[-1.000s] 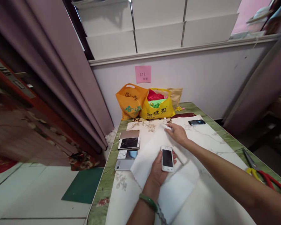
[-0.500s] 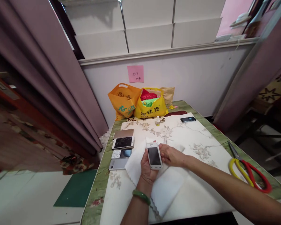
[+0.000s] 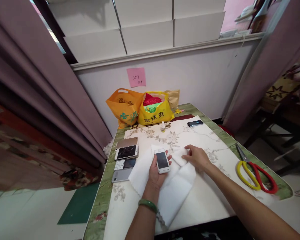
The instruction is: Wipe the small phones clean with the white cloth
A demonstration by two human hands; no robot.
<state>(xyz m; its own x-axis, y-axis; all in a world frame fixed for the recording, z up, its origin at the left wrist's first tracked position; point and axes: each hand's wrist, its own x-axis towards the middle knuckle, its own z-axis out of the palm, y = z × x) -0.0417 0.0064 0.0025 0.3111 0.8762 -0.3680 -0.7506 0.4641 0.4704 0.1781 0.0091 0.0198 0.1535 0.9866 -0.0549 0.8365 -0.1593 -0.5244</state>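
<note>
A white smartphone [image 3: 162, 160] lies face up in my left hand [image 3: 157, 171], with my fingers closed round its sides. Beneath that hand a white cloth [image 3: 176, 196] with a scalloped edge spreads over the table. My right hand [image 3: 197, 158] is over the cloth's right part, apart from the phone; its thumb and index finger are spread, and the other fingers are partly hidden. Left of the cloth lie several phones: a gold one [image 3: 127, 143], a white one with a cracked screen [image 3: 126, 152], a white keypad phone [image 3: 125, 164] and a silver-grey one [image 3: 121, 175].
Scissors [image 3: 256, 176] with red and yellow handles lie at the right. Toward the back are a black phone [image 3: 195, 123], a small bottle [image 3: 163, 127], an orange bag [image 3: 125, 108], a yellow bag [image 3: 156, 113] and a brown paper pouch [image 3: 173, 98]. A floral cover [image 3: 210, 203] lies on the green table [image 3: 96, 203].
My right hand has moved right, away from the phone, and its fingers have spread. The phone stays in my left hand. The whole view has shifted slightly.
</note>
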